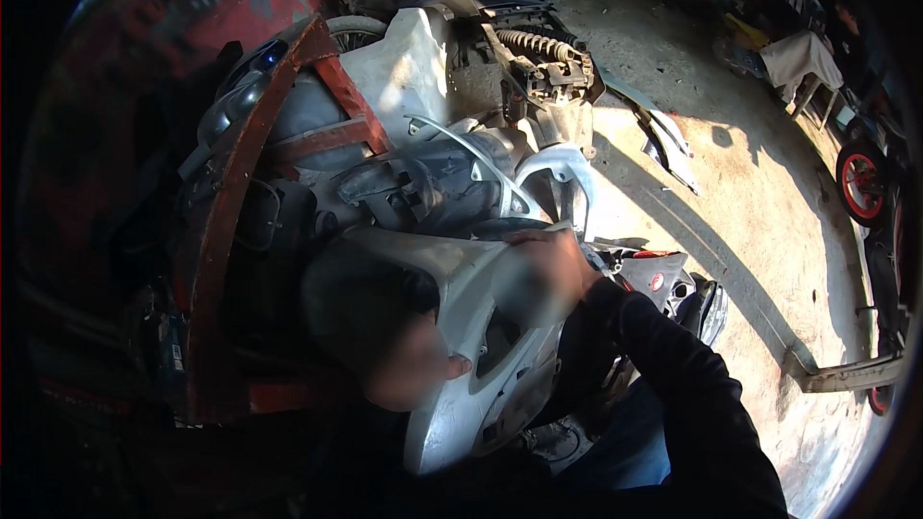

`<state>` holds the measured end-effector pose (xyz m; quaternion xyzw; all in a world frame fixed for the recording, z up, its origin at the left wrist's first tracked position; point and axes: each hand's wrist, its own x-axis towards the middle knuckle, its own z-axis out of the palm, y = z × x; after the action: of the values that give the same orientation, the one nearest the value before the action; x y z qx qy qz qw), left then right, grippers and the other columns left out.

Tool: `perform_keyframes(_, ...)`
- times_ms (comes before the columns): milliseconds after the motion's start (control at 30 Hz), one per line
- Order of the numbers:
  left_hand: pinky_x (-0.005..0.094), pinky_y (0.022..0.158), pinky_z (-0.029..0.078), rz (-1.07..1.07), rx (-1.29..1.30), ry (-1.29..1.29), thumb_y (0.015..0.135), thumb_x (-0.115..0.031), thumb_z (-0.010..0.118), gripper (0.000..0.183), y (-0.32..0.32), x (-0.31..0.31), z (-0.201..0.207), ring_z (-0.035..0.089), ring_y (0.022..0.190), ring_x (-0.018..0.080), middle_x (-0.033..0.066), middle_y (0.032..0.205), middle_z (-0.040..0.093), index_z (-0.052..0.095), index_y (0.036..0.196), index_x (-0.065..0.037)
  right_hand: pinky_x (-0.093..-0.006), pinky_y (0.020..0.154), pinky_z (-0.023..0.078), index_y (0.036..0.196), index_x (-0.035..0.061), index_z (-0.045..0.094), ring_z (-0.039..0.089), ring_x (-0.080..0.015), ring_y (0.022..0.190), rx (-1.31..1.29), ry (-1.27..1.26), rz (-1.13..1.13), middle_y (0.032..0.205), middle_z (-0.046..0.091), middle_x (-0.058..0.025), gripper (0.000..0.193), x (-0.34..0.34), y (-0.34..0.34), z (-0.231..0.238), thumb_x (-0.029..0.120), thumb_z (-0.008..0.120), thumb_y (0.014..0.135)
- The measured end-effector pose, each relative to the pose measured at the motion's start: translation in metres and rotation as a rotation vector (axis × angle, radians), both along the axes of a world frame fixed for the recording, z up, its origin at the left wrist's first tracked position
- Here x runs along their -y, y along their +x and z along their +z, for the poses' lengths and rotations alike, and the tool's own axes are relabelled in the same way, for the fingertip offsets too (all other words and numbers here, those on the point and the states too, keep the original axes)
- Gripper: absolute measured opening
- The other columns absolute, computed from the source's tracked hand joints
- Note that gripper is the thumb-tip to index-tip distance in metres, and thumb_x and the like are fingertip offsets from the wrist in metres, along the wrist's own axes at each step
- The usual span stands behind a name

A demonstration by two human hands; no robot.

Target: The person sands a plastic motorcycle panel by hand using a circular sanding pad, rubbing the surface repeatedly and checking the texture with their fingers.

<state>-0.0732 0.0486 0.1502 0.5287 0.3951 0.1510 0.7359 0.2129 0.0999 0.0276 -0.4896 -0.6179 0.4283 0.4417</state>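
A silver-grey motorbike fairing panel (447, 423) with large cut-outs lies tilted in front of me. My left hand (409, 365) grips its left edge, the thumb lying over the silver surface and the other fingers hidden. At the panel's upper right, my right hand (558, 269) is closed on the edge beside a cut-out; its fingers are partly blurred. Just beyond the panel sit dark scooter body parts (423, 183) and a curved pale trim piece (558, 168).
A rusty red metal frame (245, 173) rises on the left. Farther off lies a coil-spring shock absorber (538, 43) on a stripped chassis. Loose fairing pieces (663, 144) rest on the concrete floor (750, 183). A red-rimmed wheel (862, 183) and a cloth-draped stool (803, 67) stand at right.
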Motion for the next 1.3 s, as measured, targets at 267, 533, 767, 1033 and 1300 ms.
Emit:
perform_keyframes(267,0.0353,0.102,0.043,-0.027,-0.002,-0.022,0.076,-0.001,0.07,0.074,-0.003,-0.005,0.003,0.055,0.115,0.019,0.0106,0.125,0.057,0.038,0.143,0.003,-0.039,0.093,0.054,0.112,-0.0003,0.069,0.069,-0.0357,0.106,0.004,-0.017,-0.019,0.116,0.07,-0.0196,0.025,0.003,0.005,0.005,0.008,0.059,0.091)
perform_keyframes(533,0.0345,0.104,0.042,0.028,0.017,0.007,0.075,-0.002,0.07,0.075,-0.008,0.0,-0.004,0.054,0.116,0.0196,0.0119,0.126,0.056,0.038,0.143,0.003,-0.038,0.091,0.055,0.117,0.0014,0.07,0.07,-0.0315,0.103,0.087,-0.095,-0.069,0.117,0.071,-0.0189,0.031,0.006,0.001,-0.006,0.007,0.051,0.093)
perform_keyframes(767,0.0346,0.104,0.041,0.008,0.049,-0.022,0.075,-0.004,0.07,0.076,-0.002,-0.001,0.004,0.053,0.116,0.0196,0.0112,0.125,0.056,0.038,0.143,0.003,-0.0368,0.092,0.055,0.118,0.003,0.07,0.069,-0.033,0.105,0.164,0.099,0.034,0.117,0.071,-0.0161,0.031,0.003,-0.002,0.016,0.009,0.054,0.092)
perform_keyframes(1033,0.0339,0.104,0.04,0.012,0.025,0.025,0.075,-0.005,0.07,0.074,-0.009,-0.003,0.004,0.053,0.115,0.0183,0.0094,0.121,0.058,0.04,0.143,0.002,-0.0358,0.101,0.049,0.12,-0.0048,0.067,0.066,-0.0312,0.115,0.128,0.166,0.063,0.12,0.069,-0.0202,0.031,0.016,-0.013,0.016,0.0,0.051,0.093)
perform_keyframes(1300,0.0356,0.105,0.039,0.0,-0.029,0.029,0.076,-0.006,0.07,0.076,-0.014,-0.01,0.001,0.053,0.116,0.0196,0.0119,0.122,0.056,0.036,0.143,0.006,-0.0447,0.114,0.04,0.122,-0.0083,0.063,0.053,-0.0365,0.133,0.207,0.262,0.157,0.133,0.06,-0.0264,0.037,0.023,0.0,0.005,-0.002,0.055,0.086)
